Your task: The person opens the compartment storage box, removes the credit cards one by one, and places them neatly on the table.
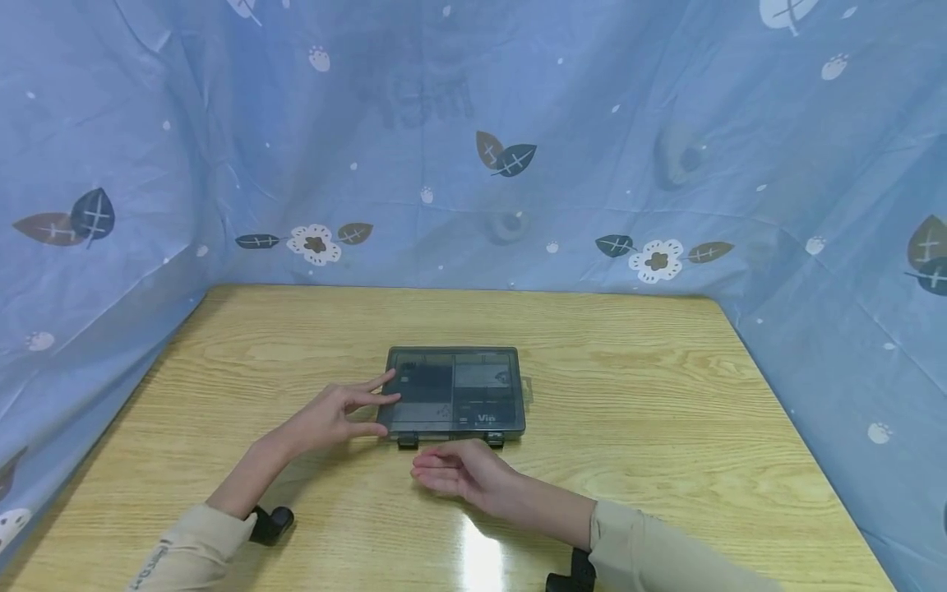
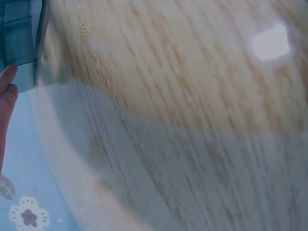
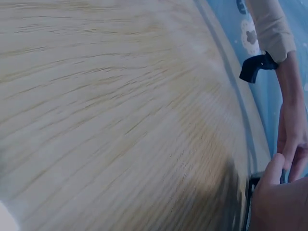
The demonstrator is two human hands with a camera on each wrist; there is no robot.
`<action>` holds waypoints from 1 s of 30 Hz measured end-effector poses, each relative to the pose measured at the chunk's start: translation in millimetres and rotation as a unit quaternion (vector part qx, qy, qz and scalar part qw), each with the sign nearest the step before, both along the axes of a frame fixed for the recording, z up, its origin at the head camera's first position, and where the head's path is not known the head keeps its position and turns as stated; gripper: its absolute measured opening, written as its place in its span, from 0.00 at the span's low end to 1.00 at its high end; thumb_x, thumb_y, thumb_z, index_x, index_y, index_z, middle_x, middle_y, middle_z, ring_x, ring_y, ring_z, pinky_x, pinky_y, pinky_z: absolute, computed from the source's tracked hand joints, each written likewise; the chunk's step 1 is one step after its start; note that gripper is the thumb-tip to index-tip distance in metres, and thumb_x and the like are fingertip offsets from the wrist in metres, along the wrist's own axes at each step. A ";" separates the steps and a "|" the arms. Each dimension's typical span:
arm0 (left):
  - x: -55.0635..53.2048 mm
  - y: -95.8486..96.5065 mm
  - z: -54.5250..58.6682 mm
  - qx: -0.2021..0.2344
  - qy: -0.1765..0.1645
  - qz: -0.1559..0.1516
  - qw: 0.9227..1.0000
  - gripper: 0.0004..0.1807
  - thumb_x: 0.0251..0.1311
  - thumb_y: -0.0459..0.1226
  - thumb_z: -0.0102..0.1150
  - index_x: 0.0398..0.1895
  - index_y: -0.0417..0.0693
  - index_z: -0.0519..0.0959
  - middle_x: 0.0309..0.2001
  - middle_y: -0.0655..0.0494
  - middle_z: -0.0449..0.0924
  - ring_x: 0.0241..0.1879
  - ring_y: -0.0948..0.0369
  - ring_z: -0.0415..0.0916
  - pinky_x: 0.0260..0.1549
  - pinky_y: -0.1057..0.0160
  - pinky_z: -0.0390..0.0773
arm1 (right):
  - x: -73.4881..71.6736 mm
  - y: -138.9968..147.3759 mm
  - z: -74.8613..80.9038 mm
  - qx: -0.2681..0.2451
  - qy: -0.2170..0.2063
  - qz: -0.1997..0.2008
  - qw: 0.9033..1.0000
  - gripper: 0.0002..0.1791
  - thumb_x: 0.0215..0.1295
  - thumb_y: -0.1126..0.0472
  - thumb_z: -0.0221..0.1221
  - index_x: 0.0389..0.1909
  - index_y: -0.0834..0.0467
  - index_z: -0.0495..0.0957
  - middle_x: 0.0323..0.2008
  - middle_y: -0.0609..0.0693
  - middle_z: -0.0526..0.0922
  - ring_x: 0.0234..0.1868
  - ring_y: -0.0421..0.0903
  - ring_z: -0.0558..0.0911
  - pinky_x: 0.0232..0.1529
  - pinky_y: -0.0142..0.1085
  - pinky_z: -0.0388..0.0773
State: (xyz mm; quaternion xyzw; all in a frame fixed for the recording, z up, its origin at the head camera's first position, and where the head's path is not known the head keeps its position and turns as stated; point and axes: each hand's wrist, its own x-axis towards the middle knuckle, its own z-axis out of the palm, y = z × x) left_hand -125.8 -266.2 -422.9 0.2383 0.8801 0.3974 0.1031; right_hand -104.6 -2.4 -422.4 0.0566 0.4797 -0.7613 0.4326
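A flat dark box with a see-through lid point(image 1: 422, 382) lies closed on the wooden table. Dividers show faintly through the lid, and light lettering sits at its front right corner. Two black latches, a left one point(image 1: 408, 441) and a right one point(image 1: 494, 439), are on the front side. My left hand point(image 1: 333, 418) rests spread fingertips against the box's left edge. Just in front of the box, between the latches, is my right hand point(image 1: 469, 475), fingers together and slightly bent, holding nothing visible. In the right wrist view that hand point(image 3: 279, 202) partly covers the box.
The wooden table point(image 1: 629, 395) extends around the box on every side. A blue patterned cloth point(image 1: 414, 164) hangs behind and along both sides. Black straps with small mounts, left point(image 1: 272, 524) and right point(image 1: 573, 573), are on the wrists.
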 end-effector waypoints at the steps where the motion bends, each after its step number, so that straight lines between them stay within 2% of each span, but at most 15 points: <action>1: 0.1 -0.1 0.1 -0.001 0.000 0.001 1.000 0.31 0.57 0.48 0.65 0.62 0.44 0.74 0.73 0.47 0.52 0.69 0.45 0.55 0.59 0.48 0.70 | -0.3 4.6 1.3 -0.001 0.004 0.001 1.000 0.21 0.73 0.69 0.43 0.61 0.79 0.62 0.55 0.71 0.74 0.57 0.61 0.76 0.59 0.43 0.74; 7: 1.0 -0.2 1.0 0.003 0.000 0.003 1.000 0.30 0.57 0.46 0.66 0.62 0.44 0.74 0.73 0.46 0.52 0.68 0.45 0.56 0.58 0.47 0.71 | 1.1 30.5 6.3 0.018 0.028 0.005 0.999 0.24 0.73 0.67 0.45 0.64 0.77 0.59 0.59 0.70 0.71 0.59 0.60 0.75 0.58 0.41 0.75; 14: 0.8 -0.2 0.7 0.006 -0.001 0.002 1.000 0.31 0.56 0.47 0.66 0.62 0.45 0.74 0.73 0.47 0.52 0.69 0.44 0.55 0.58 0.47 0.70 | 3.0 63.6 15.0 0.040 0.085 -0.022 0.995 0.24 0.71 0.66 0.51 0.63 0.75 0.61 0.55 0.63 0.76 0.49 0.48 0.81 0.54 0.35 0.78; 19: 0.6 -0.9 0.1 0.009 0.000 0.003 1.000 0.31 0.56 0.47 0.66 0.62 0.46 0.75 0.73 0.47 0.53 0.69 0.44 0.55 0.58 0.46 0.70 | -1.0 86.8 25.0 0.063 0.124 -0.045 0.989 0.28 0.69 0.64 0.54 0.64 0.73 0.60 0.56 0.61 0.76 0.48 0.46 0.82 0.54 0.32 0.78; 22: 0.2 -1.4 -0.7 0.009 -0.001 0.003 1.000 0.30 0.56 0.47 0.66 0.62 0.46 0.75 0.73 0.48 0.53 0.69 0.44 0.54 0.58 0.45 0.70 | -8.4 99.0 25.8 0.089 0.177 -0.065 0.978 0.27 0.69 0.64 0.55 0.63 0.74 0.61 0.57 0.64 0.76 0.48 0.47 0.82 0.55 0.35 0.77; 24: 0.0 -1.7 -1.3 0.008 0.001 0.003 1.000 0.30 0.56 0.47 0.65 0.62 0.46 0.75 0.73 0.47 0.53 0.69 0.44 0.54 0.58 0.44 0.70 | -15.3 106.2 22.8 0.106 0.236 -0.080 0.963 0.25 0.70 0.64 0.55 0.62 0.74 0.64 0.56 0.66 0.76 0.49 0.48 0.82 0.55 0.37 0.78; 25: -0.1 -1.8 -1.6 0.008 0.002 0.003 1.000 0.30 0.56 0.47 0.65 0.61 0.45 0.75 0.73 0.47 0.53 0.69 0.44 0.54 0.58 0.44 0.70 | -19.2 109.7 20.1 0.114 0.274 -0.084 0.951 0.23 0.70 0.65 0.54 0.60 0.74 0.65 0.56 0.67 0.76 0.49 0.49 0.82 0.55 0.39 0.78; 26: 0.0 -1.9 -1.9 0.008 0.003 0.003 1.000 0.30 0.56 0.47 0.65 0.61 0.45 0.75 0.73 0.47 0.53 0.69 0.44 0.54 0.58 0.44 0.70 | -23.3 113.0 17.0 0.125 0.318 -0.086 0.936 0.22 0.70 0.65 0.55 0.59 0.74 0.67 0.55 0.68 0.76 0.50 0.50 0.82 0.54 0.39 0.78; 28: 0.1 -1.9 -2.6 0.009 0.006 0.002 1.000 0.30 0.56 0.47 0.65 0.61 0.45 0.75 0.73 0.47 0.53 0.69 0.43 0.54 0.58 0.44 0.70 | -31.8 119.1 9.4 0.149 0.413 -0.088 0.894 0.18 0.69 0.66 0.55 0.56 0.72 0.72 0.54 0.67 0.77 0.51 0.49 0.81 0.54 0.39 0.79; 29: 0.1 -1.8 -2.9 0.010 0.007 0.002 1.000 0.30 0.56 0.47 0.65 0.61 0.44 0.75 0.73 0.47 0.53 0.69 0.43 0.54 0.58 0.44 0.71 | -36.2 121.9 5.3 0.157 0.460 -0.087 0.870 0.17 0.68 0.67 0.56 0.55 0.71 0.73 0.54 0.67 0.77 0.52 0.50 0.81 0.53 0.38 0.80; 30: 0.1 -1.7 -3.2 0.011 0.007 0.002 1.000 0.30 0.56 0.47 0.65 0.61 0.44 0.75 0.73 0.47 0.54 0.69 0.43 0.55 0.57 0.44 0.71 | -40.7 124.2 1.1 0.165 0.510 -0.082 0.840 0.17 0.67 0.69 0.57 0.55 0.70 0.75 0.54 0.66 0.78 0.53 0.50 0.80 0.52 0.38 0.80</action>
